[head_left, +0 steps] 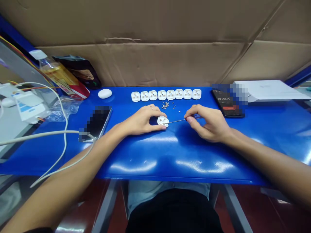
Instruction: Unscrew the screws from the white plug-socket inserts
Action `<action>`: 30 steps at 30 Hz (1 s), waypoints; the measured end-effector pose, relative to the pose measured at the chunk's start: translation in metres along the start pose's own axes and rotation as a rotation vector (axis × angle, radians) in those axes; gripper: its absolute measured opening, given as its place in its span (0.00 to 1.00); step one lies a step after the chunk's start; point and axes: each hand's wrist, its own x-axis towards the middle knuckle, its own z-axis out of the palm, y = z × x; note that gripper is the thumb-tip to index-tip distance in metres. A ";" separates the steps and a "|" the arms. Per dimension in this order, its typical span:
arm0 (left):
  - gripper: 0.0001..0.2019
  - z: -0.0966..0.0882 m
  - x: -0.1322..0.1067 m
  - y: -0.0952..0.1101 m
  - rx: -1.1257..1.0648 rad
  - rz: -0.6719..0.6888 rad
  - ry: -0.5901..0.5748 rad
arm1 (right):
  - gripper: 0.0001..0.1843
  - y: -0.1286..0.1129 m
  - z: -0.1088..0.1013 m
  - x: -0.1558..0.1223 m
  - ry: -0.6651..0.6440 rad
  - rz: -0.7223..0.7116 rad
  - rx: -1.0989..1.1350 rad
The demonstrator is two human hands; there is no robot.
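Observation:
My left hand [143, 121] grips a round white plug body [162, 121] flat against the blue tabletop [170, 155]. My right hand [206, 123] pinches a thin screwdriver [176, 121] with a dark blue handle, and its metal tip touches the plug's face. Several matching white plug bodies [166, 95] stand in a tidy row beyond my hands. A small scatter of tiny metal screws [165, 105] lies between that row and the held plug.
A phone showing a timer [228, 103] lies at right, and another phone [96, 124] lies at left with a cable. A white oval object [105, 93], bottle [58, 76], dark bag [82, 71], and white papers [268, 90] sit along the back. Cardboard [155, 61] forms the back wall.

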 end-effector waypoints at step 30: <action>0.19 -0.001 0.000 0.002 0.082 0.041 -0.028 | 0.06 -0.010 -0.005 0.003 -0.050 0.044 -0.059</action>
